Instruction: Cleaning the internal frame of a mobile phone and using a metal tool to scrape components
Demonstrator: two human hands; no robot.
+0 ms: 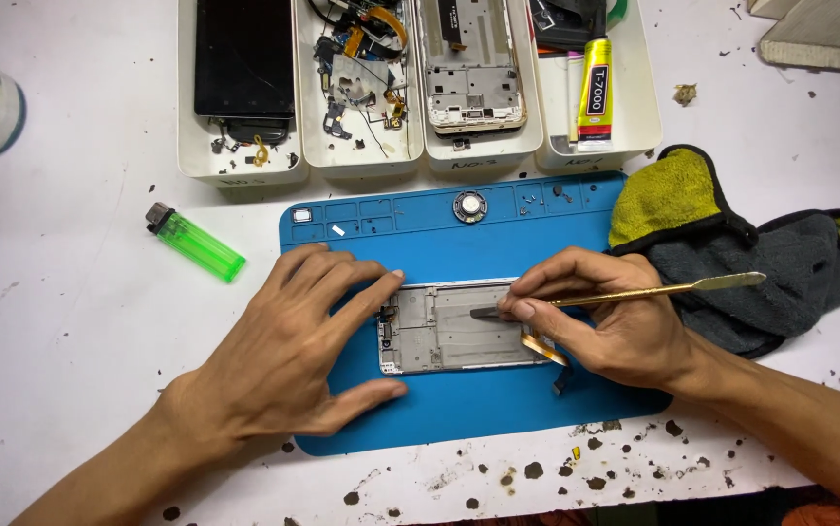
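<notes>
A stripped silver phone frame (444, 336) lies flat on a blue work mat (498, 244). My left hand (293, 346) rests spread on the mat and steadies the frame's left end between thumb and forefinger. My right hand (610, 317) pinches a thin brass spudger (663, 289), whose dark tip touches the middle of the frame. An orange flex cable (544, 348) sticks out from the frame's right end under my right fingers.
Several white trays (352, 161) with phone parts line the back edge; one holds a yellow glue tube (594, 90). A green lighter (198, 243) lies left of the mat. A grey and yellow cloth (731, 253) lies to the right. Dark specks dot the white table (69, 321).
</notes>
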